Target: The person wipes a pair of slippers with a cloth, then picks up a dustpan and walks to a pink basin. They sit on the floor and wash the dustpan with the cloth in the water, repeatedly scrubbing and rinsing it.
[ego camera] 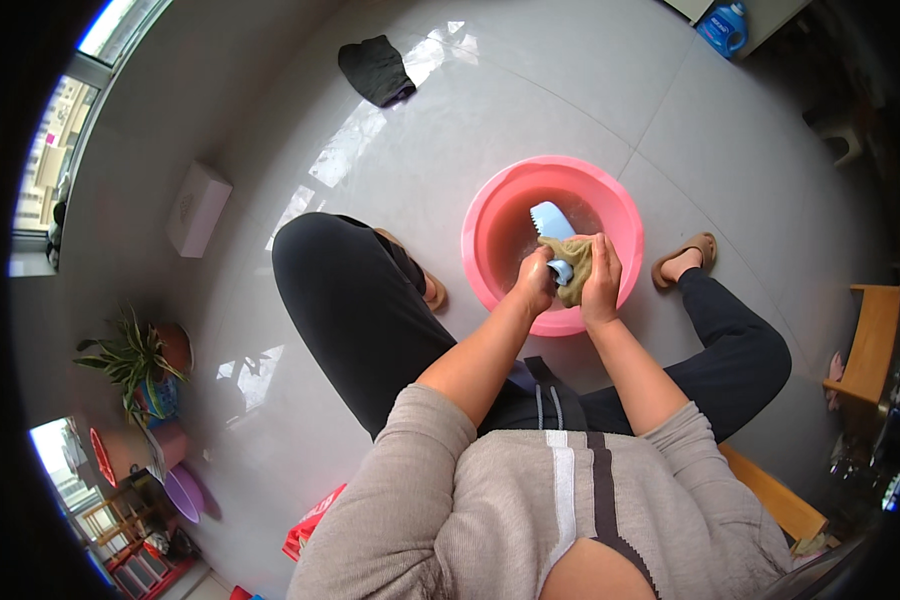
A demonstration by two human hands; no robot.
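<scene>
A pink plastic basin [479,247] holding murky water stands on the floor between the feet. Tilted inside it is a light-blue plastic washboard [550,220] with a toothed edge; a wet olive-green cloth [574,256] lies across its middle. My left hand [537,279] is closed around the washboard's near end, at the cloth's left side. Flat along the cloth's right side, my right hand [602,281] holds it against the board with fingers extended. Part of the cloth and the board's middle are hidden by the hands.
A dark folded garment [377,71] lies on the tiled floor beyond the basin. A blue detergent bottle [724,30] stands at the far right. Left are a white box [199,210], a potted plant [136,360] and a purple basin [184,493]. A wooden stool [866,345] is right.
</scene>
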